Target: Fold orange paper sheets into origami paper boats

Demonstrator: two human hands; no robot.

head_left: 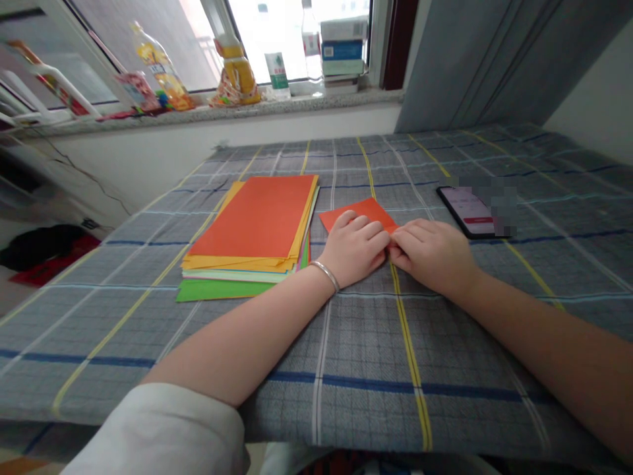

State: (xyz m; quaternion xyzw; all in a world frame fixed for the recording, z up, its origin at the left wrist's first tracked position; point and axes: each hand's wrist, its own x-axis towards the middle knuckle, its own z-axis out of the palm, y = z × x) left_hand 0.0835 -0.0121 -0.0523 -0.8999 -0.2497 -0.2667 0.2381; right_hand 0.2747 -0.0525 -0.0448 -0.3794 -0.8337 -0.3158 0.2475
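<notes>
An orange sheet of paper (368,208) lies on the checked tablecloth, partly covered by both hands. My left hand (357,243), with a silver bangle on its wrist, rests over the near part of the sheet, fingers curled and pressed on it. Close against it, my right hand (431,254) pinches the sheet's right corner between closed fingers. The fingertips of both hands meet there, and the paper beneath them is hidden. Left of my left hand sits a stack of coloured paper (260,218), orange on top, with yellow, pale and green sheets under it.
A phone (469,211) with a lit screen lies at the right on the tablecloth (277,343). Bottles (161,66), a yellow container (238,69), a white-green tube (277,72) and stacked boxes (342,49) stand along the windowsill. A grey curtain (469,59) hangs at the back right.
</notes>
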